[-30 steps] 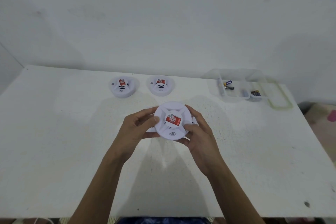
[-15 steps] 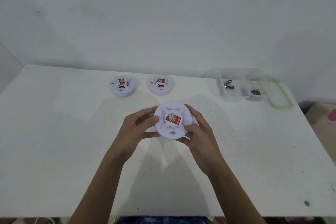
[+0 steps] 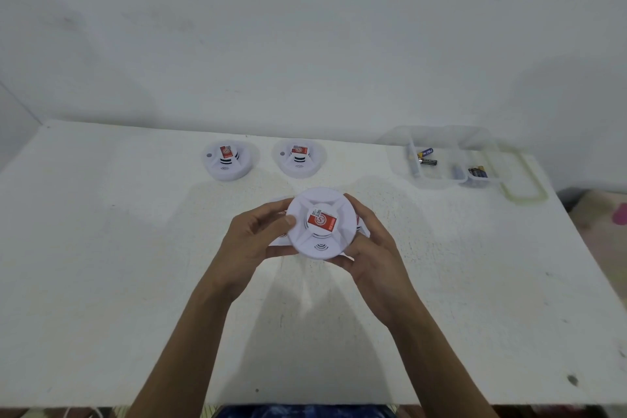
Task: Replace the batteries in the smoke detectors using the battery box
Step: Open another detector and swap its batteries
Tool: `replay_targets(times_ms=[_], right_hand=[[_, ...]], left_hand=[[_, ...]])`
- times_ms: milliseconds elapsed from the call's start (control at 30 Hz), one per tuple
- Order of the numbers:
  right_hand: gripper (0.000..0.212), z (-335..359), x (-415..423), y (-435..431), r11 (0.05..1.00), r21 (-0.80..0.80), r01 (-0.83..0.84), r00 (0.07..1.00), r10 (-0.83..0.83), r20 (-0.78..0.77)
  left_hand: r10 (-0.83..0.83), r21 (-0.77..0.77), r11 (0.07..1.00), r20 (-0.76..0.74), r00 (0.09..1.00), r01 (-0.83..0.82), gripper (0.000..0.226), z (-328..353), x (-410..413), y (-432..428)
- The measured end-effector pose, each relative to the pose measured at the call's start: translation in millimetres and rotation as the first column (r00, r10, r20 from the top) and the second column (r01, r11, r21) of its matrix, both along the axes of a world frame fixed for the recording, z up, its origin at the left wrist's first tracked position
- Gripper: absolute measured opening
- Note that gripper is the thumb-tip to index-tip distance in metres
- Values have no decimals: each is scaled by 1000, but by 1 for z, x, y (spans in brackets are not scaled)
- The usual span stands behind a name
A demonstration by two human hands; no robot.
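Two-handed grip, forearms converging

Left hand [image 3: 251,237] and right hand [image 3: 371,256] meet mid-frame, bare forearms angling in from below. Fingers curl round opposite rims of the smoke detector [image 3: 320,234]; left thumb lies on its top face.

Bare room w/ white table [image 3: 101,282], plain wall [image 3: 237,44].

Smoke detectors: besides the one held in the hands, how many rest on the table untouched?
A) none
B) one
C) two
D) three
C: one detector and a second detector rest side by side at the back of the table, while the left hand and right hand hold the third detector.
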State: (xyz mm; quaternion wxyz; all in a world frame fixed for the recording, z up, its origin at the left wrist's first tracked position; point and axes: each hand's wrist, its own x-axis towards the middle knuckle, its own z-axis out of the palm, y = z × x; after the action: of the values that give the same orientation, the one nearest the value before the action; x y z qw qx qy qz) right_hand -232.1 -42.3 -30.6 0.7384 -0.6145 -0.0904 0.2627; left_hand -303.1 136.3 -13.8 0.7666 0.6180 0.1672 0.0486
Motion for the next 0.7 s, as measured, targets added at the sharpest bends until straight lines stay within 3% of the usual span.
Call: replay_targets(times_ms=[700], right_hand=[[56, -3, 2, 4, 999, 1, 35, 999, -35, -32]], left_hand=[[-36, -50, 998, 8, 999, 37, 29, -3, 3, 4]])
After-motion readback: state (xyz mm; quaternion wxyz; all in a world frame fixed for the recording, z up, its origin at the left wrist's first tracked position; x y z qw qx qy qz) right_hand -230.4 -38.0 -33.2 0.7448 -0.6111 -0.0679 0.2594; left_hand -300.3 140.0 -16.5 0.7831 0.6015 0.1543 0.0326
